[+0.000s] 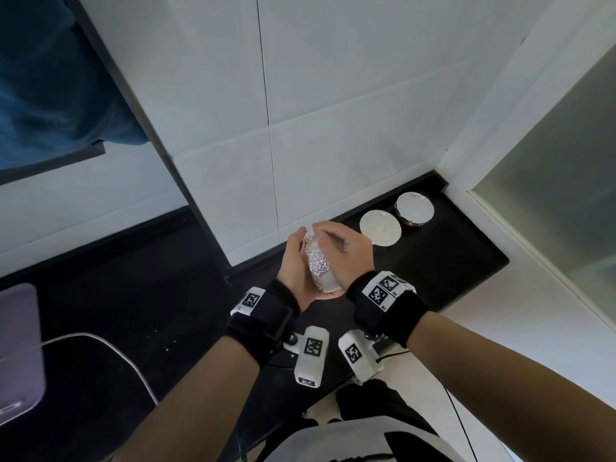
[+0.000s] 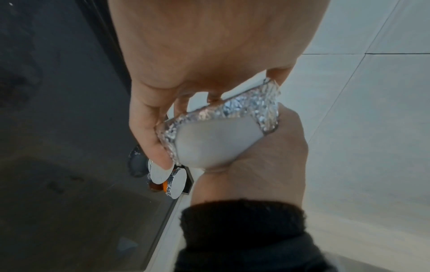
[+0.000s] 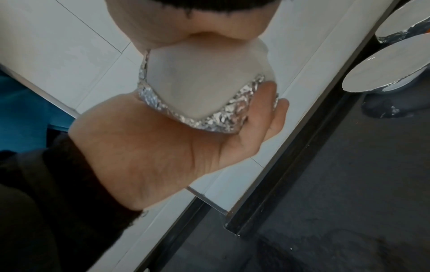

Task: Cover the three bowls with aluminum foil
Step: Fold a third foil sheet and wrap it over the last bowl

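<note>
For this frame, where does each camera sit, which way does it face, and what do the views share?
Head: above, facing down at both hands on the white bowl.
Left wrist: along the left hand towards the bowl's foil.
Right wrist: along the right hand under the bowl.
Shared: the held bowl and two covered bowls.

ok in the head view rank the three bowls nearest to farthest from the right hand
1. White bowl with crinkled foil, held between the right hand and the left hand.
2. Foil-covered bowl on the black counter, just beyond the right hand.
3. Foil-covered bowl at the far corner.
</note>
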